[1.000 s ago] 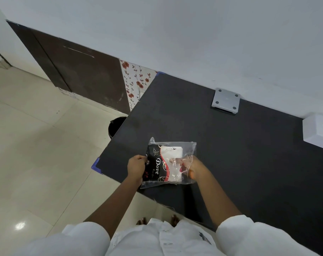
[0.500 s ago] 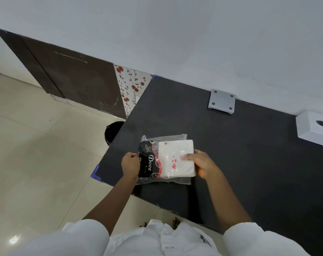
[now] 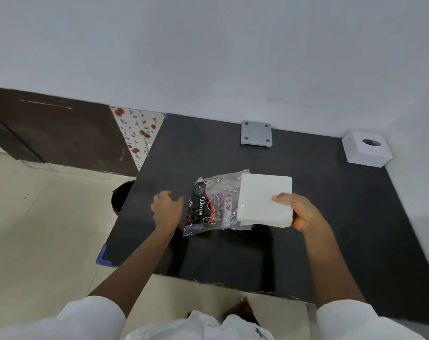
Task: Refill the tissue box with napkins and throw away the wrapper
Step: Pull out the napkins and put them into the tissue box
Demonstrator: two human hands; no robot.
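Observation:
A clear plastic wrapper (image 3: pixel 209 204) with a black and red "Dove" print hangs above the black table (image 3: pixel 331 229). My left hand (image 3: pixel 167 209) pinches its left end. A white stack of napkins (image 3: pixel 265 200) sticks most of the way out of the wrapper's right end, and my right hand (image 3: pixel 299 212) grips the stack at its right edge, thumb on top. The white tissue box (image 3: pixel 366 151), with a round hole in its top, stands at the table's far right by the wall.
A grey square plate (image 3: pixel 256 133) with four screws lies at the back of the table. A black bin (image 3: pixel 121 197) stands on the tiled floor beside the table's left edge. A dark wood panel and a floral strip line the wall on the left.
The napkin stack has slid out of the wrapper to the right in my right hand, while my left hand holds the wrapper's left end. The view has shifted right, showing the whole tissue box.

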